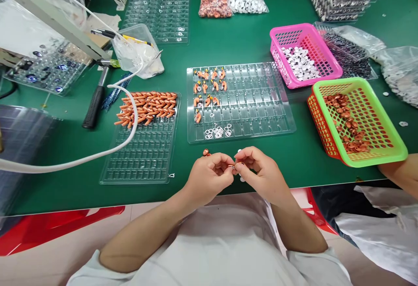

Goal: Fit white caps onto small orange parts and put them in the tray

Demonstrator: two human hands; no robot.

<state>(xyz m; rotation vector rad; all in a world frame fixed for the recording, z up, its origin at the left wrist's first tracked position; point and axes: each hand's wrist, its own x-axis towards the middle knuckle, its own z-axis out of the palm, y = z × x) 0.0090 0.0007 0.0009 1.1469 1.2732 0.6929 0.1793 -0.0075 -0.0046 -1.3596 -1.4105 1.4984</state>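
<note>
Your left hand [209, 177] and right hand [263, 175], both pinched nearly closed, hold a small copper-coloured piece [233, 168]. It sits between them, equally close to each, nearer you than the clear compartment tray [257, 114]; its long axis is hidden.

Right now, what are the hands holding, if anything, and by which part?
A small brownish piece, between the fingers of the left hand and right hand; which part they grip cannot be told.

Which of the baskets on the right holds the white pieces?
The pink basket: white pieces lie inside it, whereas the lime-green basket holds copper-brown ones.
</note>
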